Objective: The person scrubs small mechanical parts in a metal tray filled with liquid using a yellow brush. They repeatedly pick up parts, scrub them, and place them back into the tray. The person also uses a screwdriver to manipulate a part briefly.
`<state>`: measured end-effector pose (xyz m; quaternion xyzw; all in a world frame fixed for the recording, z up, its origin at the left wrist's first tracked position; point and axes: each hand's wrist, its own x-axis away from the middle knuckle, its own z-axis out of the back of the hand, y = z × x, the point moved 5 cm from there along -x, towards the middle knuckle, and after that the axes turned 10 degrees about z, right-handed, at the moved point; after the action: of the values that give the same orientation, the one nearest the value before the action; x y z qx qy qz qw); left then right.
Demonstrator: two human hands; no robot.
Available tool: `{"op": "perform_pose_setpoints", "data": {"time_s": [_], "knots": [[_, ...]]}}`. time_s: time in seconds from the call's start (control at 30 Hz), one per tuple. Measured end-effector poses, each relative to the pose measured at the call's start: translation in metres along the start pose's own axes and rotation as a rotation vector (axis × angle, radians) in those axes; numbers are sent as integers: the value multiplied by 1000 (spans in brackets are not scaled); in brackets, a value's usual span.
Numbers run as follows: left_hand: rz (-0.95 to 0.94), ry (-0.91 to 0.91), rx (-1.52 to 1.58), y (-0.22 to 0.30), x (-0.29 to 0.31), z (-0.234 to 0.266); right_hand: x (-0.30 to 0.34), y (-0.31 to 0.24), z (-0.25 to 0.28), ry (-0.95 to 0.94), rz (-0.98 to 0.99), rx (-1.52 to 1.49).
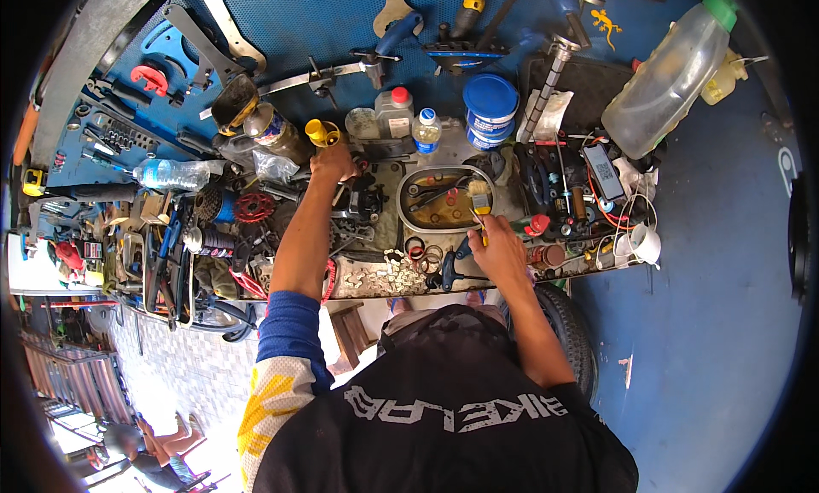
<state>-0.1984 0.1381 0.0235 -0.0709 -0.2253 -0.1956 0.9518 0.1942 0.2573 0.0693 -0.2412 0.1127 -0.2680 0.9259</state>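
Note:
My left hand (335, 162) is closed around a small yellow plastic container (322, 133) at the back of the bench; its lower part is hidden by my fingers. Over the near right rim of an oval metal tray (406, 210), my right hand (500, 252) is closed on a paintbrush (480, 200). The brush's pale bristles point away from me, over the tray's right side. Brownish liquid lies in the tray, with dark tools or parts and small rings in it. Several loose rings (433, 256) and a black-handled hex key (449, 275) lie in front of it.
Behind the tray stand a clear bottle (426, 133), a grey bottle with a red cap (395, 113) and blue tubs (490, 105). Tools and bike parts crowd both sides, including a red chainring (253, 207). A phone (603, 171) lies at right. A tyre (559, 322) is below the bench.

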Motion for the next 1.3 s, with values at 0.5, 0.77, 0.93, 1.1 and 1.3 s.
{"op": "perform_pose_setpoints", "data": {"time_s": [0.5, 0.77, 0.93, 1.1, 1.3], "knots": [[-540, 621, 856, -21, 101, 46, -1, -11, 1, 8, 77, -229], [-671, 399, 1249, 5, 159, 63, -12, -20, 19, -33, 25, -308], [-592, 373, 764, 20, 184, 10, -17, -7, -14, -150, 101, -231], [-374, 191, 386, 12, 202, -60, -19, -8, -65, -343, 175, -54], [-309, 343, 230, -4, 200, -100, -20, -24, -74, -391, 215, -30]]}}
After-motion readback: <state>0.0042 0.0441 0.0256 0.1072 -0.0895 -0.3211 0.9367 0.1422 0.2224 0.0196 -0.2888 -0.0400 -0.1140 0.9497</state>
